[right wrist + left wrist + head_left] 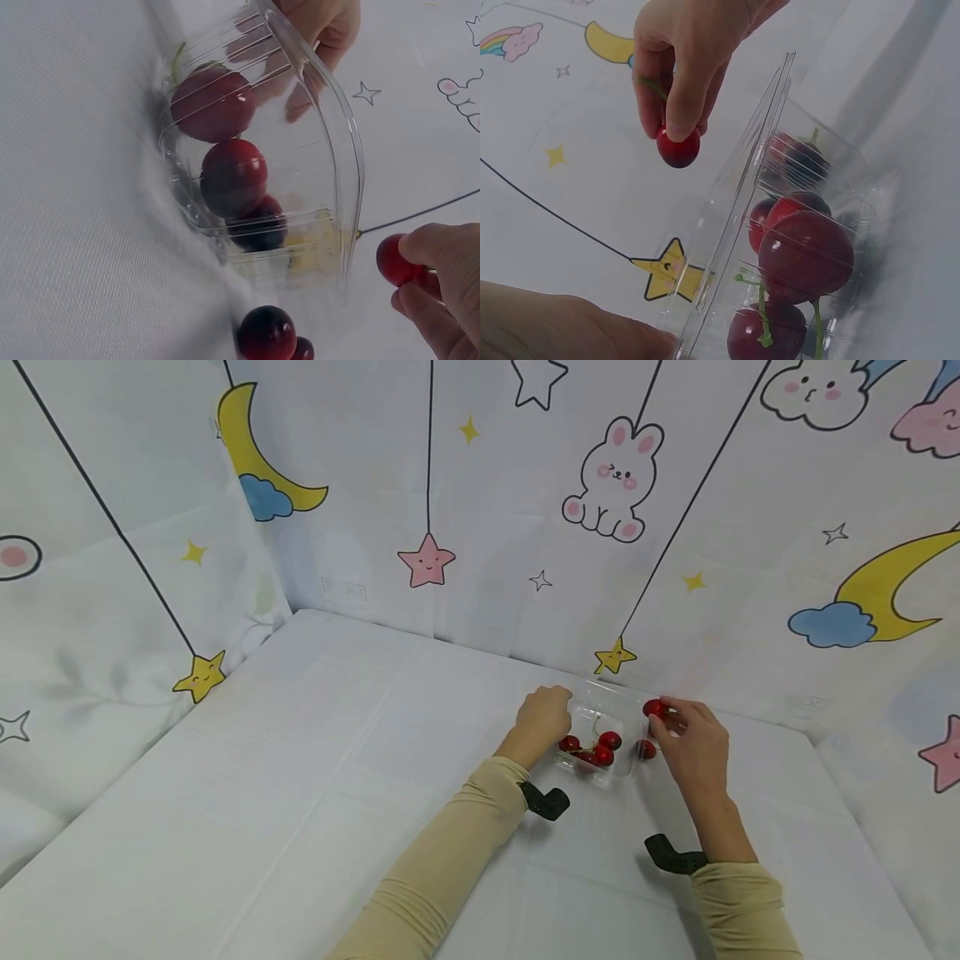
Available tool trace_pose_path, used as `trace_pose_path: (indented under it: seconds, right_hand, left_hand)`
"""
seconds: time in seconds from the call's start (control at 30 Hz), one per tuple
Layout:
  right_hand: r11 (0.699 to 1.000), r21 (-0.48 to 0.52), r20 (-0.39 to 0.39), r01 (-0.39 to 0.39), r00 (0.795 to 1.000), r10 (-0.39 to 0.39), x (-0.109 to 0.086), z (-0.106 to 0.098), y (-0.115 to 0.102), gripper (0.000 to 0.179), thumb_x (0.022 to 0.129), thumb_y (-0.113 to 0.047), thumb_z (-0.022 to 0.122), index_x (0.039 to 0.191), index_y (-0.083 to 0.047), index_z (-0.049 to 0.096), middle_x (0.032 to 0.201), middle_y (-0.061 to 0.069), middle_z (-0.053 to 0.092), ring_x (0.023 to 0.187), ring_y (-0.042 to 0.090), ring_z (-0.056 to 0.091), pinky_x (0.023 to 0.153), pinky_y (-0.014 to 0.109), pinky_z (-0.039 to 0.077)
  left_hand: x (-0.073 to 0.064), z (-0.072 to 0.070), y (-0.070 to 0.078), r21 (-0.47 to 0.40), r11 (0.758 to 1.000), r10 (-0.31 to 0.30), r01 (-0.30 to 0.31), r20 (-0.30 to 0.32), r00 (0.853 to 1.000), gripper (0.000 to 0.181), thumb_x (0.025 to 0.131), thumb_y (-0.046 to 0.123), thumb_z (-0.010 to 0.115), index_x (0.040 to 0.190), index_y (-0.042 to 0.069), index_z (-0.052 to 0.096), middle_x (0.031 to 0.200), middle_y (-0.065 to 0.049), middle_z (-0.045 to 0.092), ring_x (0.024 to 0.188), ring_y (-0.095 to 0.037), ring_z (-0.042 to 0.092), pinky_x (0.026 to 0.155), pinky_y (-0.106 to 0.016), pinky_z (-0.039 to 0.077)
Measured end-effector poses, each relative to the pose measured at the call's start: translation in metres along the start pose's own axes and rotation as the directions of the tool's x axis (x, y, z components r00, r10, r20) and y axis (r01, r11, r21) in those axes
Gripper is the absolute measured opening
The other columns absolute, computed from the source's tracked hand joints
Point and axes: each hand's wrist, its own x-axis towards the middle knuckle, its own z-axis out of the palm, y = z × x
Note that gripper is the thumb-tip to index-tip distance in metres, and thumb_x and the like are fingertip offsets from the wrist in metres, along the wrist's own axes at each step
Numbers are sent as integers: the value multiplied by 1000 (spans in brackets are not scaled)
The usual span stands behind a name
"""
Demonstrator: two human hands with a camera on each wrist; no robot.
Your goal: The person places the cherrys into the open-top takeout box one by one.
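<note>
A clear plastic box (624, 766) stands on the table, with several dark red cherries (603, 755) inside, some on green stems. At its left side my left hand (542, 718) grips the rim; in the left wrist view the thumb lies against that edge. Up beside the box's right side, my right hand (697, 743) pinches a red cherry (678, 148) between thumb and fingers, apart from the box. Another cherry (267, 334) lies on the table just outside the right wall, and a further one (303, 349) shows partly behind it.
A white cloth covers the table (337, 777). Close behind the box rises a white wall sheet (487, 493) printed with moons, stars and a rabbit. Each forearm carries a black strap mount (551, 802) near the wrist.
</note>
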Motion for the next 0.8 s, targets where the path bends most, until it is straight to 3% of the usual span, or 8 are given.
trace_pose_path:
  seconds: [0.47, 0.8]
  right_hand:
    - [1000, -4, 52, 23, 998, -23, -4, 5, -3, 33, 87, -14, 69, 118, -2, 65, 108, 16, 60, 95, 31, 66, 82, 45, 54]
    - [999, -23, 108, 24, 994, -22, -5, 11, -3, 33, 87, -13, 68, 118, -1, 65, 112, 19, 57, 96, 34, 66, 79, 45, 54]
  left_hand:
    - [0, 0, -1, 9, 1000, 19, -19, -9, 1000, 38, 91, 10, 55, 128, 16, 61, 123, -1, 66, 99, -20, 67, 76, -31, 55]
    - [0, 0, 0, 4, 1000, 11, -11, -3, 1000, 38, 91, 10, 55, 129, 16, 60, 122, -2, 66, 90, -17, 68, 68, -29, 55]
